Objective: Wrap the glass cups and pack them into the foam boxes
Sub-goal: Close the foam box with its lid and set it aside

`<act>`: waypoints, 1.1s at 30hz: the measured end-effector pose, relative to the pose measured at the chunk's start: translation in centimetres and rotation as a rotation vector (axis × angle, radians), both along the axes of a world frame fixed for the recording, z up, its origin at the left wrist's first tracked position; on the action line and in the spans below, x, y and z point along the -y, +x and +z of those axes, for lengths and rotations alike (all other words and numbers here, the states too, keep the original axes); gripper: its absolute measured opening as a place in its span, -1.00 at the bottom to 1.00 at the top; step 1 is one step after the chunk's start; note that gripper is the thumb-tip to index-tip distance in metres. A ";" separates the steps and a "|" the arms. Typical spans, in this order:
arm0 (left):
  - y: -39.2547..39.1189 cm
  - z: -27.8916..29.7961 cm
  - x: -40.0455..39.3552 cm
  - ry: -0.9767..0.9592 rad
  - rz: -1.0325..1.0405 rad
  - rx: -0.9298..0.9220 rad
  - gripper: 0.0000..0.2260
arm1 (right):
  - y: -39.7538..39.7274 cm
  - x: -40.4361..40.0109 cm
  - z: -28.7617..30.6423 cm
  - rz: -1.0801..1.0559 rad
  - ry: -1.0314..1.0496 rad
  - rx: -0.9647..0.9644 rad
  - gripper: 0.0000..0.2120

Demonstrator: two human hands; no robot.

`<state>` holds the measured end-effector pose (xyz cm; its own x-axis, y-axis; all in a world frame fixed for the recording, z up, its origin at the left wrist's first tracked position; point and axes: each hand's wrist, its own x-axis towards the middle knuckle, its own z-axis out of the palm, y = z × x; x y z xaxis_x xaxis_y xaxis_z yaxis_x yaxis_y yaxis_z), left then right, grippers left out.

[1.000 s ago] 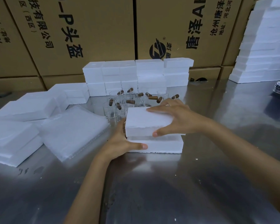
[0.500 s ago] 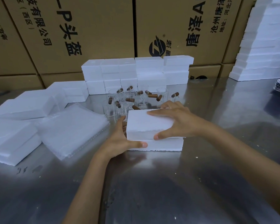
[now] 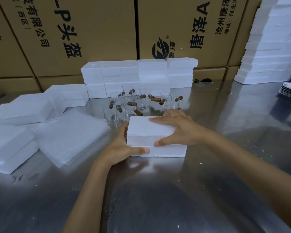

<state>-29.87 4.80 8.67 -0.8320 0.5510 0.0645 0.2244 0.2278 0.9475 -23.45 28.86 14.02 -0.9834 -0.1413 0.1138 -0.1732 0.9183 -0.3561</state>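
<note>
Steel counter (image 3: 200,190), bare along near edge | foam box (image 3: 149,132) at middle, lid over base | left hand (image 3: 124,147) clamped on left end, right hand (image 3: 180,130) clamped on lid | glass cups (image 3: 129,106) just behind | bubble-wrap sheets (image 3: 71,137) left | foam stacks (image 3: 138,76) toward far edge.

**Readable text: only on the cardboard cartons behind the foam box stack**

Landmark: the foam box stack (image 3: 138,76) at the back of the table. Left carton (image 3: 84,31), above and left of the stack: large black "–P头盔", smaller "有限公司" and "(西区)", all printed rotated. Right carton (image 3: 191,27), directly above and right of the stack: round black logo (image 3: 160,49) with ®, large "唐泽A", small "沧州唐泽", "地址:", "河北", rest cut off. Far-left carton print too cropped to read. Foam, cups, table: no text.
</note>
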 end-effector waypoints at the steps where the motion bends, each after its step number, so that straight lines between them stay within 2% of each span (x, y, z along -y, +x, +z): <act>1: 0.0 0.0 -0.1 0.007 -0.014 -0.002 -0.07 | 0.0 0.0 0.0 0.000 0.016 0.002 -0.20; 6: 0.4 0.5 0.3 0.104 -0.068 0.105 -0.19 | 0.2 0.0 0.2 -0.005 0.059 0.032 -0.20; 9: 0.6 1.2 -0.1 0.236 0.054 0.268 -0.20 | 0.4 0.0 0.2 -0.008 0.039 0.051 -0.20; 12: 0.6 1.1 -1.2 0.292 0.149 0.279 -0.49 | 0.6 0.1 0.0 -0.016 0.022 0.062 -0.20; 13: 0.6 1.0 -1.5 0.299 0.166 0.268 -0.53 | 0.7 0.2 -0.1 -0.019 0.012 0.067 -0.20; 17: 0.5 1.1 -1.9 0.283 0.209 0.257 -0.48 | 1.2 0.6 -0.6 -0.041 -0.009 0.064 -0.23; 23: 0.4 1.3 -1.6 0.276 0.201 0.252 -0.53 | 1.8 1.4 -0.4 -0.082 -0.053 0.020 -0.23; 28: 0.5 1.4 -1.4 0.237 0.193 0.263 -0.43 | 2.1 1.8 -0.3 -0.101 -0.085 0.007 -0.23; 33: 0.5 1.5 -1.2 0.235 0.194 0.258 -0.48 | 2.2 1.9 -0.2 -0.117 -0.085 0.004 -0.22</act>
<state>-29.38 5.98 10.14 -0.9246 0.3771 -0.0547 -0.0539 0.0126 0.9985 -21.25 26.99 13.79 -0.9930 -0.0157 0.1167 -0.0652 0.8986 -0.4339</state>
